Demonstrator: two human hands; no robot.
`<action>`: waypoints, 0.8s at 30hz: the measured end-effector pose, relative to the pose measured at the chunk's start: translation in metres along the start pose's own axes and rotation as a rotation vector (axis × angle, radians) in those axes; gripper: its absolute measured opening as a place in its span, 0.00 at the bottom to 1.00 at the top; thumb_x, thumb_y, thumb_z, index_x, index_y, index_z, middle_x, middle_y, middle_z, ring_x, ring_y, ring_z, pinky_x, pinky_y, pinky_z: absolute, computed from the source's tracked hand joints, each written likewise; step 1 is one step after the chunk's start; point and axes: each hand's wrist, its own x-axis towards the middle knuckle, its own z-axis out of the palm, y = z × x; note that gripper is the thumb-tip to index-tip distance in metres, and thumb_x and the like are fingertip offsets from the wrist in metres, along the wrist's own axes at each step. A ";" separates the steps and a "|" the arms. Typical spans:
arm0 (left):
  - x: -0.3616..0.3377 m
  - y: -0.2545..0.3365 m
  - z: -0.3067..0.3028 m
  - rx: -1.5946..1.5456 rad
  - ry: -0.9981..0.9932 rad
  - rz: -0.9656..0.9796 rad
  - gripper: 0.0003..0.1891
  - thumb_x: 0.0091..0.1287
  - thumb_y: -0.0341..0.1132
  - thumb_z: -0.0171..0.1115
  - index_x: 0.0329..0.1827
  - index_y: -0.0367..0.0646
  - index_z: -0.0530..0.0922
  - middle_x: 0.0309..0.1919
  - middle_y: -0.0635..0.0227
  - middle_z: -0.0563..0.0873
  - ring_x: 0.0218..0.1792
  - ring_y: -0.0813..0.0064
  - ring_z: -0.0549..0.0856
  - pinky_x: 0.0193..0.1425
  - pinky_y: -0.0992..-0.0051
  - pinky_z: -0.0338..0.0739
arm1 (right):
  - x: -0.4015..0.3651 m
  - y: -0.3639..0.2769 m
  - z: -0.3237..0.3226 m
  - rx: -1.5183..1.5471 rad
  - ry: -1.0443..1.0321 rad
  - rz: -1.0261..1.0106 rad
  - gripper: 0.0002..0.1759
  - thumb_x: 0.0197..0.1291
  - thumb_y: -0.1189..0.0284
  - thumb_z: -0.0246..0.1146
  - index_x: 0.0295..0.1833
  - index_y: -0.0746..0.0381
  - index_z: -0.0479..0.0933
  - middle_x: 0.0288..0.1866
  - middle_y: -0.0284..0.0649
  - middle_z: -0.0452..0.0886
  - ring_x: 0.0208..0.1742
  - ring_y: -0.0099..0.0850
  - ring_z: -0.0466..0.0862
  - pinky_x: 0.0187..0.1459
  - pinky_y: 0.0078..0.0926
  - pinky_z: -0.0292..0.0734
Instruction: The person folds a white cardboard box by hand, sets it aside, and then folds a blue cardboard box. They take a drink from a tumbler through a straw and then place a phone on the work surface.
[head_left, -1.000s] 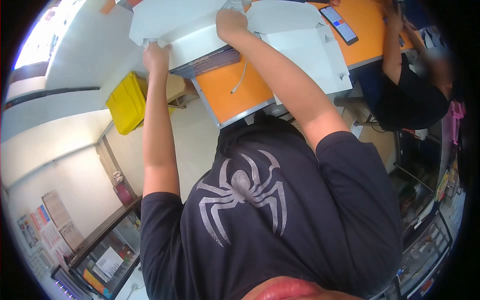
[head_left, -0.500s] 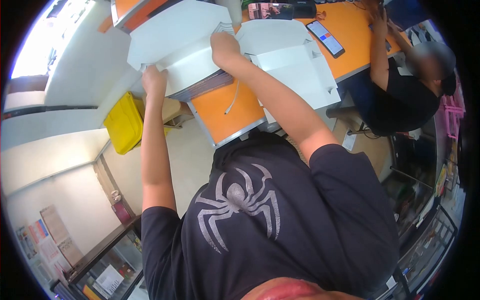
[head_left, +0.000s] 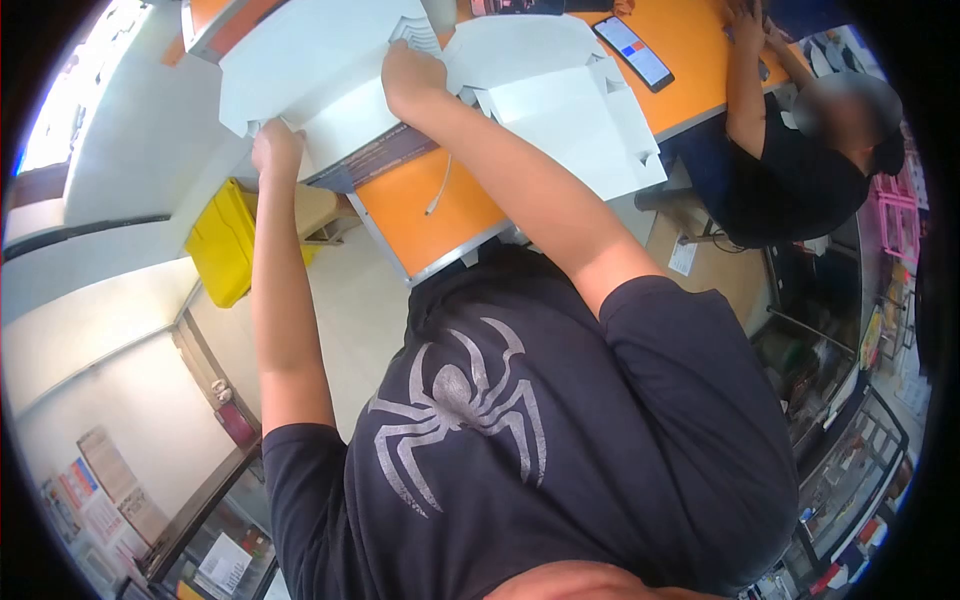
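Note:
A white die-cut cardboard box blank [head_left: 300,60] is spread over the far part of the orange table, with notched flaps at its ends. My left hand [head_left: 278,148] grips its left end, fingers closed at the small corner flap. At the right end, my right hand [head_left: 412,80] is closed on the flap edge, beside several layered notched edges. Dark printed cardboard [head_left: 385,155] shows along the near edge beneath the white panel. Another white box blank [head_left: 565,105] lies unfolded to the right of my right hand.
A phone with a lit screen [head_left: 634,54] lies on the orange table [head_left: 425,215]. A white cable [head_left: 440,190] hangs near its front edge. A yellow container [head_left: 222,245] stands at left. A person in black [head_left: 800,180] sits at right, hands over the table.
My view has shifted, so the table and hands appear higher and further left. Both hands stay at the two ends of the white box blank.

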 end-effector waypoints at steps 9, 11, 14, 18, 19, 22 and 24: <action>-0.012 0.004 0.000 -0.194 -0.011 -0.070 0.30 0.55 0.50 0.64 0.53 0.34 0.75 0.50 0.45 0.79 0.52 0.53 0.78 0.54 0.62 0.73 | 0.011 0.020 0.024 -0.094 -0.012 -0.004 0.13 0.54 0.73 0.53 0.43 0.68 0.74 0.39 0.50 0.82 0.42 0.44 0.82 0.42 0.37 0.77; 0.012 -0.007 0.012 -0.258 -0.002 -0.043 0.31 0.55 0.50 0.64 0.53 0.33 0.74 0.50 0.44 0.79 0.52 0.53 0.78 0.55 0.62 0.73 | 0.014 0.017 0.009 -0.133 -0.099 0.004 0.12 0.53 0.72 0.53 0.40 0.66 0.78 0.40 0.49 0.82 0.42 0.44 0.83 0.42 0.36 0.77; 0.048 -0.036 0.047 -0.315 0.045 0.054 0.27 0.56 0.48 0.61 0.52 0.34 0.75 0.49 0.46 0.79 0.52 0.53 0.79 0.54 0.62 0.73 | 0.025 0.014 0.010 -0.122 -0.085 0.068 0.11 0.51 0.74 0.55 0.37 0.64 0.80 0.39 0.47 0.83 0.43 0.43 0.83 0.40 0.35 0.77; 0.023 -0.019 0.030 -0.205 0.060 0.061 0.20 0.58 0.44 0.58 0.46 0.37 0.79 0.46 0.51 0.81 0.50 0.53 0.80 0.53 0.62 0.74 | 0.039 0.028 0.058 -0.162 0.018 0.067 0.13 0.60 0.74 0.49 0.41 0.67 0.78 0.39 0.51 0.82 0.43 0.42 0.83 0.43 0.41 0.78; 0.012 -0.011 0.023 -0.204 0.061 0.018 0.19 0.58 0.43 0.59 0.45 0.37 0.79 0.46 0.51 0.82 0.49 0.52 0.80 0.52 0.62 0.75 | 0.036 0.030 0.058 -0.165 0.079 0.002 0.12 0.59 0.75 0.48 0.38 0.66 0.78 0.37 0.50 0.82 0.42 0.43 0.83 0.42 0.41 0.78; -0.003 -0.002 0.015 -0.181 0.079 -0.020 0.17 0.57 0.42 0.61 0.42 0.38 0.80 0.44 0.52 0.83 0.47 0.53 0.81 0.51 0.63 0.75 | 0.023 0.038 0.054 -0.158 0.219 -0.130 0.11 0.58 0.77 0.48 0.33 0.65 0.77 0.33 0.49 0.81 0.38 0.44 0.82 0.38 0.39 0.78; -0.008 0.000 0.012 -0.149 0.083 -0.005 0.17 0.57 0.43 0.62 0.41 0.38 0.80 0.43 0.52 0.83 0.46 0.54 0.81 0.50 0.63 0.76 | 0.022 0.039 0.056 -0.142 0.266 -0.148 0.11 0.58 0.77 0.47 0.32 0.64 0.77 0.32 0.49 0.81 0.37 0.44 0.82 0.37 0.40 0.77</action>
